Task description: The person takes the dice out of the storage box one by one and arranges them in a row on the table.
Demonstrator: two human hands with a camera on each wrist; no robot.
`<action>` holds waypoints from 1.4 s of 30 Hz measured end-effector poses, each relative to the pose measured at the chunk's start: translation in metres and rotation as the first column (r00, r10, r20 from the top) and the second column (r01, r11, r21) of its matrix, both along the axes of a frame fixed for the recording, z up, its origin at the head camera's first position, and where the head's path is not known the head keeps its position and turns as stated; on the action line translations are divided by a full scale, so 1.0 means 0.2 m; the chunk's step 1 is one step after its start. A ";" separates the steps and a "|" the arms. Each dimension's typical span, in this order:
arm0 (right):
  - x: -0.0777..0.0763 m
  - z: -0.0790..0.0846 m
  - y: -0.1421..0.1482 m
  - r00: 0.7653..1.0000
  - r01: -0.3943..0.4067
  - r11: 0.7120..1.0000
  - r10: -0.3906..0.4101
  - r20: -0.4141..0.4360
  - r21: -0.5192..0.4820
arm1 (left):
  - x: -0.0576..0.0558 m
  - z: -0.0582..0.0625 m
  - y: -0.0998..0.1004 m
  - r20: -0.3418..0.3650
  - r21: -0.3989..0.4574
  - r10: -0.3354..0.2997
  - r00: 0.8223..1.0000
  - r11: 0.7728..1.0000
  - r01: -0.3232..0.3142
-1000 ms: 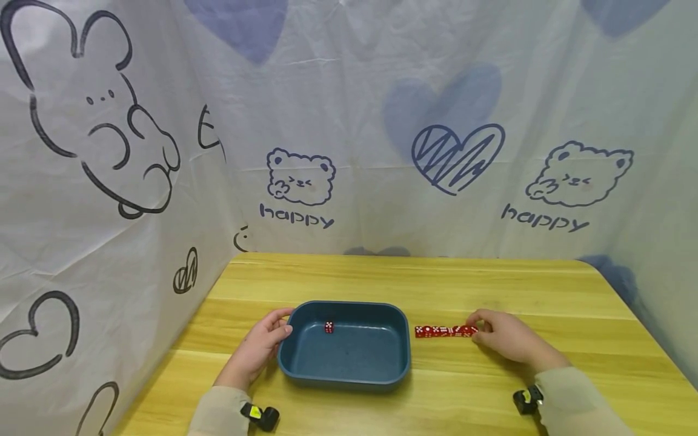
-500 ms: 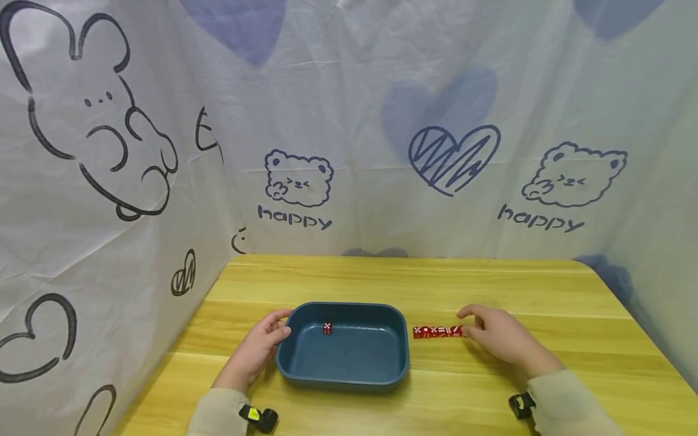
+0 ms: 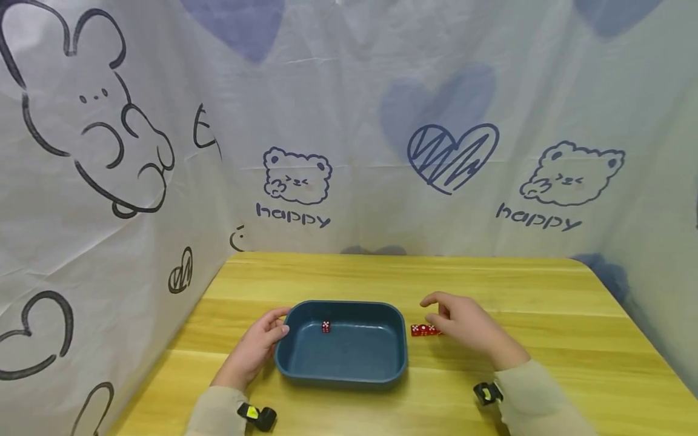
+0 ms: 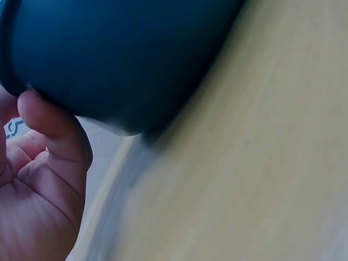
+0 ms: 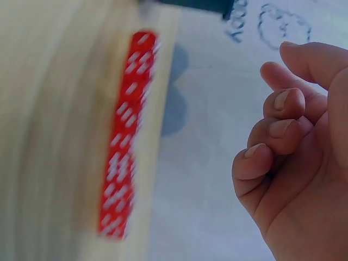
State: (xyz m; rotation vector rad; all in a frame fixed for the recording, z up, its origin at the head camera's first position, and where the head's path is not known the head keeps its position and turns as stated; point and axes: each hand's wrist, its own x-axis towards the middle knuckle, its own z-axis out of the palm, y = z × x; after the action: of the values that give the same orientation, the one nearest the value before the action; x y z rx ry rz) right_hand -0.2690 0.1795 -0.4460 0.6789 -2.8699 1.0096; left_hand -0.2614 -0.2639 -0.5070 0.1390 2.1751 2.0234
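Observation:
A dark blue rectangular plastic box point(image 3: 349, 360) stands on the table in the head view, with one red die point(image 3: 326, 327) inside near its back left. My left hand point(image 3: 256, 348) grips the box's left end, thumb at the rim; in the left wrist view the thumb point(image 4: 57, 128) presses against its wall. Right of the box lies a straight row of red dice point(image 3: 422, 330) with white pips, partly hidden by my right hand point(image 3: 466, 321). That hand hovers over the row, fingers loosely bent and holding nothing. The right wrist view shows the whole dice row point(image 5: 126, 136) beside the hand.
The yellow wood-grain table point(image 3: 436, 278) extends behind and to the right of the box. A white curtain point(image 3: 360, 200) printed with hearts and bears hangs along the back and sides. Small black cameras point(image 3: 259, 416) sit at both wrists.
My right hand has moved left along the dice row from its right end toward the box. The left hand and box stay in place.

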 end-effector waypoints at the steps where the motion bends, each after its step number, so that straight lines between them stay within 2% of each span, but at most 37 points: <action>1: 0.00 0.01 -0.03 1.000 -0.010 1.000 0.010 -0.006 -0.009 | 0.00 0.00 0.00 0.001 -0.002 0.003 1.000 1.000 -0.003; 10: 0.04 0.13 -0.28 0.991 -0.131 0.991 0.130 -0.027 -0.032 | 0.01 0.01 -0.01 0.006 -0.019 0.020 1.000 1.000 -0.020; 15: 0.07 0.15 -0.40 0.990 -0.139 0.989 0.137 -0.042 -0.049 | -0.01 0.01 0.01 -0.004 -0.005 0.000 1.000 1.000 0.000; 24: 0.07 0.19 -0.62 0.983 -0.185 0.982 0.186 0.015 -0.026 | 0.01 0.01 -0.01 0.005 -0.006 0.003 1.000 1.000 -0.003; 31: 0.03 0.15 -0.73 0.972 -0.223 0.974 0.225 0.073 -0.033 | 0.02 0.00 -0.01 0.026 -0.001 0.014 1.000 1.000 -0.014; 37: -0.01 0.10 -0.81 0.971 -0.203 0.979 0.204 0.122 -0.025 | 0.01 0.01 0.00 0.021 0.002 0.011 1.000 1.000 -0.011; 42: -0.05 0.03 -0.87 0.972 -0.188 0.982 0.185 0.144 0.006 | 0.00 0.01 0.01 0.028 -0.008 0.016 0.999 1.000 -0.016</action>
State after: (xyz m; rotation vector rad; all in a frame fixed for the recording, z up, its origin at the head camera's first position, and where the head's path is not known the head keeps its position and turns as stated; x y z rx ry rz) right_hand -0.2782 0.0046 -0.4407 0.9310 -2.9863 1.0954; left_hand -0.2607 -0.2627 -0.5043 0.0920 2.1741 2.0134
